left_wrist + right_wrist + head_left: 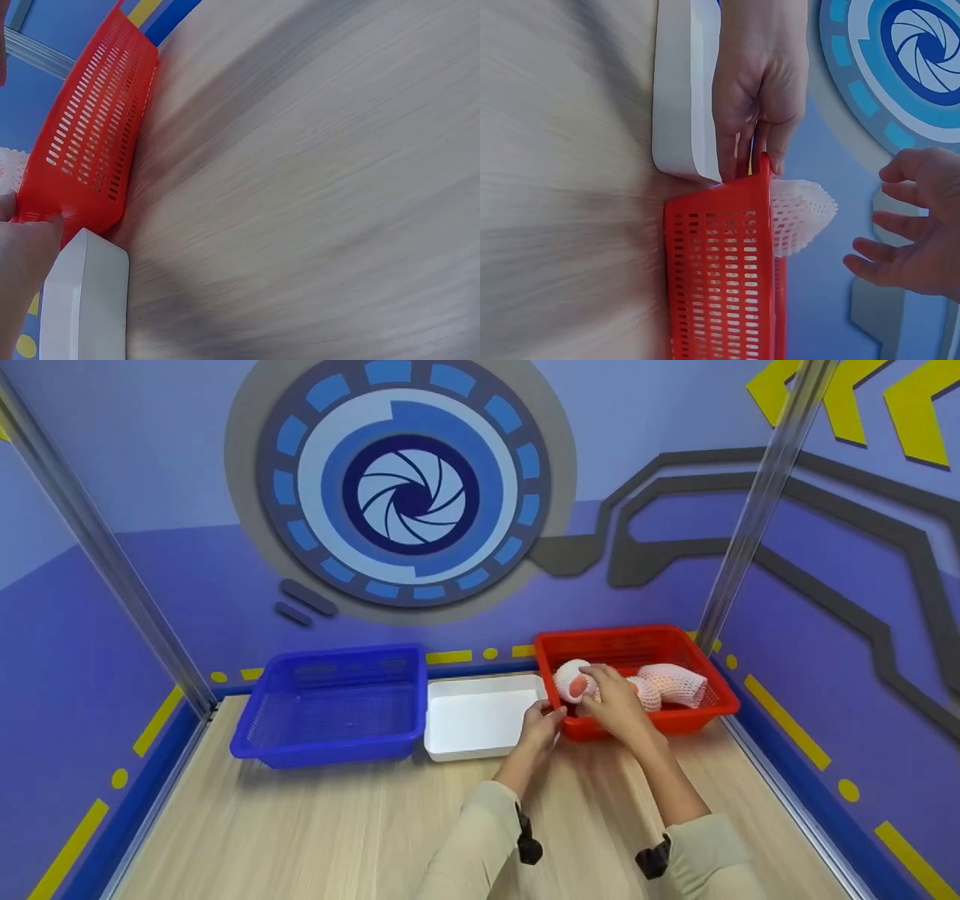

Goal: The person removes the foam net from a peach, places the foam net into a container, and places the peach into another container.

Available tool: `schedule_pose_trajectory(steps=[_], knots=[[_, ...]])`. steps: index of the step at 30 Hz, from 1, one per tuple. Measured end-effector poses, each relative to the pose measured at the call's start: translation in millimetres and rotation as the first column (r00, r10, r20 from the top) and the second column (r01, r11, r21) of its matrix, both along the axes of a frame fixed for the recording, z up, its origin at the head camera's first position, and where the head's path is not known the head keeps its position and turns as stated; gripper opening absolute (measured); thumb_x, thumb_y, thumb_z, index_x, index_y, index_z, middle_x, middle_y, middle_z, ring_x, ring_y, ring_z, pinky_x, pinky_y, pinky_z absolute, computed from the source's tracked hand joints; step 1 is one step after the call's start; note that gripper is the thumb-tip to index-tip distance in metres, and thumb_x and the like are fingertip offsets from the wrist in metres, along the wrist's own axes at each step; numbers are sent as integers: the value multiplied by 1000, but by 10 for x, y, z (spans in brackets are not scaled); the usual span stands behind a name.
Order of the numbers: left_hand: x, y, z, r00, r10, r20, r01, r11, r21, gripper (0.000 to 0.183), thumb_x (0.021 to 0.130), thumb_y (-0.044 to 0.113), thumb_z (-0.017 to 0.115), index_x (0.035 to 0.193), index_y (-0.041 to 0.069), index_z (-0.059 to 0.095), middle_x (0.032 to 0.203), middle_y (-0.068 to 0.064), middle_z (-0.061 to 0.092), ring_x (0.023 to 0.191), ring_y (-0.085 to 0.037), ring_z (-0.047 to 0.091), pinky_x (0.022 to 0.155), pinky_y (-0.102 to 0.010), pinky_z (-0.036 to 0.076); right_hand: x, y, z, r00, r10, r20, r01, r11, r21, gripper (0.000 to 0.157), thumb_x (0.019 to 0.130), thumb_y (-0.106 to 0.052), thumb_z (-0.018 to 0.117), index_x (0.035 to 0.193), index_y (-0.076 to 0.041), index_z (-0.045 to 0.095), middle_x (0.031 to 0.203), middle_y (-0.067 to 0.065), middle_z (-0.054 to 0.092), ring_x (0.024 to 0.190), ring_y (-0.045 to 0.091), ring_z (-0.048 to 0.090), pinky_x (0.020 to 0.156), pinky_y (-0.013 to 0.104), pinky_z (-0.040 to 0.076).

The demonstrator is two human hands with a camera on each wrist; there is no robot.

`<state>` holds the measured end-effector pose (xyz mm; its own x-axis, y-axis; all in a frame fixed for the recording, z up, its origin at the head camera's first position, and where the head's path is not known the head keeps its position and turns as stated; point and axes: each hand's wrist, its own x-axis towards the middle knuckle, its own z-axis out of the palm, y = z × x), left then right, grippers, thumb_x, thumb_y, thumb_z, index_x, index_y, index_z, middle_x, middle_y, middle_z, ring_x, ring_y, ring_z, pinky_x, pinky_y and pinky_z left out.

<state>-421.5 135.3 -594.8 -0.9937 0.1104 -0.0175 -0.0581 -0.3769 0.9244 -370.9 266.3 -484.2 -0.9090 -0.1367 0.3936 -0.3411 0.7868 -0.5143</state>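
My left hand (538, 727) grips the near left corner of the red basket (675, 725), with its thumb outside the rim and fingers over it in the right wrist view. Over the basket is my right hand (619, 703), its fingers spread and loosely bent, with nothing between them in the right wrist view. Just left of its fingertips lies a round reddish fruit in a white foam net (571, 679). More foam-netted fruit (671, 684) lies at the basket's right side, partly hidden by the right hand. One white foam net (801, 214) shows above the basket rim.
A shallow white tray (474, 718) stands against the red basket's left side. Left of it is a blue basket (330, 754). All three stand on a wood-grain table (315, 825), backed by a patterned blue wall (187, 585). Metal posts (757, 510) mark the corners.
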Motion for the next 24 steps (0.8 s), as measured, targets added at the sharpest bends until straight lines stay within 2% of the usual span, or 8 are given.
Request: schedule_pose_trajectory(steps=[7, 11, 14, 18, 21, 24], knots=[[14, -29, 48, 999, -17, 48, 17, 1000, 14, 29, 93, -9, 60, 120, -18, 52, 101, -14, 62, 89, -21, 60, 87, -32, 55, -246, 113, 138, 996, 54, 67, -63, 987, 147, 52, 83, 2, 72, 133, 8, 59, 133, 34, 55, 119, 55, 54, 105, 63, 43], [15, -65, 31, 997, -10, 75, 9, 1000, 13, 29, 93, -7, 61, 119, -16, 53, 97, -10, 61, 84, -19, 58, 80, -28, 54, -363, 126, 232, 985, 68, 160, -101, 973, 209, 56, 81, 1, 74, 135, 6, 58, 136, 34, 53, 121, 58, 49, 103, 66, 42], [13, -83, 13, 997, -11, 79, 9, 1000, 25, 28, 93, -8, 61, 119, -15, 53, 96, -9, 61, 84, -18, 58, 80, -27, 54, -447, 111, 274, 964, 54, 261, -114, 968, 222, 64, 81, 1, 75, 141, 4, 53, 142, 33, 48, 126, 59, 44, 104, 67, 41], [20, -86, 9, 997, -15, 78, 12, 999, 33, 26, 93, -9, 60, 117, -15, 53, 96, -10, 61, 81, -17, 58, 77, -26, 53, -556, 83, 240, 919, 4, 395, -108, 965, 240, 80, 80, -4, 80, 150, 0, 43, 148, 31, 41, 132, 57, 39, 105, 70, 39], [24, -70, 11, 997, -9, 79, 8, 1000, 16, 25, 93, -8, 60, 116, -14, 53, 94, -10, 62, 79, -15, 57, 75, -26, 52, -636, 67, 174, 899, -13, 437, -122, 953, 279, 92, 75, -12, 87, 153, -1, 39, 149, 31, 39, 133, 57, 37, 107, 70, 38], [23, -41, 14, 997, -5, 73, 5, 1000, -5, 26, 94, -7, 61, 117, -14, 52, 92, -10, 62, 79, -14, 56, 75, -25, 52, -689, 68, 128, 890, -16, 455, -136, 944, 299, 95, 73, -15, 88, 153, -1, 39, 149, 31, 39, 133, 56, 37, 107, 69, 38]])
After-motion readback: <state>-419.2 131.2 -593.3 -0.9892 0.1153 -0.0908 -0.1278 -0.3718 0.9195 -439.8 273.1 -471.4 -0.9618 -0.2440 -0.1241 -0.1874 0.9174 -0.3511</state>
